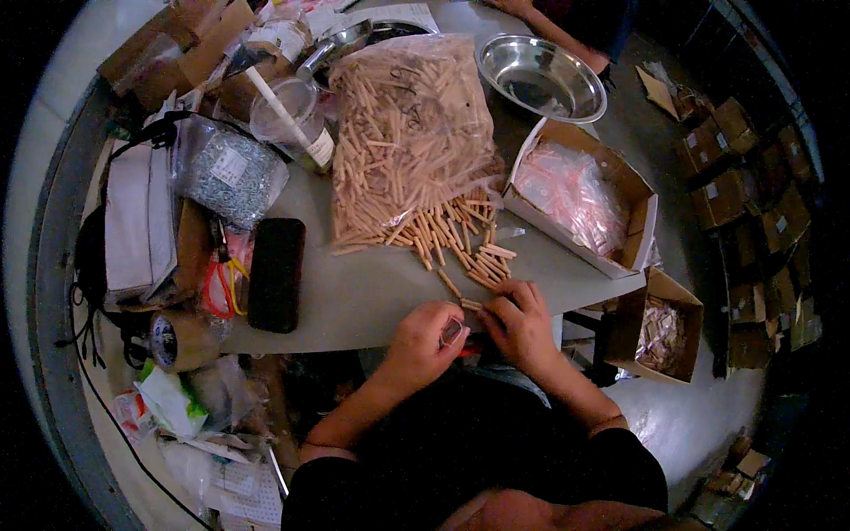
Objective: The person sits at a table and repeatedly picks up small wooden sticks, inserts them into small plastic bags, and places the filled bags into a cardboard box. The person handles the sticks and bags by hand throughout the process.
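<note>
At the near table edge my left hand point(423, 343) is closed round a small clear plastic bag point(452, 331), its mouth facing up and right. Close beside it, my right hand point(524, 326) bends its fingers over wooden dowels point(471, 304), which it pinches against the table near the left fingertips. Just beyond the hands, more loose wooden dowels point(450, 232) spill toward me from the open end of a large clear bag point(407, 133) full of them. To the right stands an open white carton point(580, 243) holding many small clear bags point(571, 190).
A steel bowl point(542, 78) sits at the far right, near another person's arm point(562, 34). On the left lie a bag of metal screws point(232, 173), a black case point(276, 274), scissors point(223, 283) and a tape roll point(177, 341). A box of filled packets point(657, 327) stands below right.
</note>
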Demonstrator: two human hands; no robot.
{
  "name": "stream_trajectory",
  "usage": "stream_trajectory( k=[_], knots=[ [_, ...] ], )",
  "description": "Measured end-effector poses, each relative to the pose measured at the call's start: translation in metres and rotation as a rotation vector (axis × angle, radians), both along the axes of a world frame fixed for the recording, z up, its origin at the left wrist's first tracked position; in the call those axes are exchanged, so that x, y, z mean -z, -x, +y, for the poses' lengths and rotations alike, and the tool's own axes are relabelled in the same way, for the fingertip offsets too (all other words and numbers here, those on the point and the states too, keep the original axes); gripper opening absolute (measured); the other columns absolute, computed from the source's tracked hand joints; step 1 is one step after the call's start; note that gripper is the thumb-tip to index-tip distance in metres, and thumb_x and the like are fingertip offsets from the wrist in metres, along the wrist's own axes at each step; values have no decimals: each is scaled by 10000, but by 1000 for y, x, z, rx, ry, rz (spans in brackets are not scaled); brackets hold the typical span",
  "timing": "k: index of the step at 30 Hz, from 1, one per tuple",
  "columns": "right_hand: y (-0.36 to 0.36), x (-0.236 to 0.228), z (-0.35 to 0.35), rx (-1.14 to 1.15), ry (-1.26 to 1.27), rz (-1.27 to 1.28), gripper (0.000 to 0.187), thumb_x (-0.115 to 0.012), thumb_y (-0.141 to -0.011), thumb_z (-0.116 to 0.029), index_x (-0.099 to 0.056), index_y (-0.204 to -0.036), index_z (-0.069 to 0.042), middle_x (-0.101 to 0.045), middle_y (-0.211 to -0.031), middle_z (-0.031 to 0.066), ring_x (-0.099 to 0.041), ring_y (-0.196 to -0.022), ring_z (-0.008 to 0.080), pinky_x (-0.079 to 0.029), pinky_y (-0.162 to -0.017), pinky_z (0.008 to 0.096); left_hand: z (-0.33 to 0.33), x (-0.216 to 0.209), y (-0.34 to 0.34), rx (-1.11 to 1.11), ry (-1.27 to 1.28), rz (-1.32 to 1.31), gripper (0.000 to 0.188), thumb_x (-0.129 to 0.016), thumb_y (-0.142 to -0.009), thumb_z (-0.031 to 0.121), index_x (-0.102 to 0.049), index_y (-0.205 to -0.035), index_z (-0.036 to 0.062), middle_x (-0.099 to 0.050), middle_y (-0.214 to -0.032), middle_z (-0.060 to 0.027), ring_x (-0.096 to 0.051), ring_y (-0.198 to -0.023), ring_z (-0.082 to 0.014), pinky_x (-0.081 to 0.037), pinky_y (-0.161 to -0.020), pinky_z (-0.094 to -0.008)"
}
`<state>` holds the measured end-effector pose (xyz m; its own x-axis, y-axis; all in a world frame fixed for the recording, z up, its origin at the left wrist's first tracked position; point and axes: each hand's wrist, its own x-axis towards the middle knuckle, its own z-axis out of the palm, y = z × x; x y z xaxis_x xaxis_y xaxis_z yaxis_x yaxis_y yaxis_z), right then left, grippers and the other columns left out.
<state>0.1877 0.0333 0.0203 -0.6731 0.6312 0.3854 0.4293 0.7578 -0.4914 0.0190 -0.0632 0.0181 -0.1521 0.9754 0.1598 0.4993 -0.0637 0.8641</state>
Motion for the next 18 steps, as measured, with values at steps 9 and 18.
stream_trajectory(
  k=[9, 18],
  knots=[
    [4, 7, 1, 26, -2, 44, 157, -731, -717, -35, -626, -834, -26, -617, -1002, 118, -580, -916, 321, -495, -774, 402, 22, 10, 29, -102, -223, 300, 186, -620, -784, 1, -551, -957, 18, -607, -1010, -170, -579, -939, -361, -479, -815, -405],
    [-7, 9, 6, 40, 40, 74, 133, -709, -731, -18, -626, -835, -19, -639, -928, 116, -607, -866, 322, -507, -758, 399, 20, -1, 38, 261, -78, 488, 98, -597, -798, 84, -576, -884, 42, -612, -925, -136, -595, -893, -311, -496, -779, -384]
  ],
)
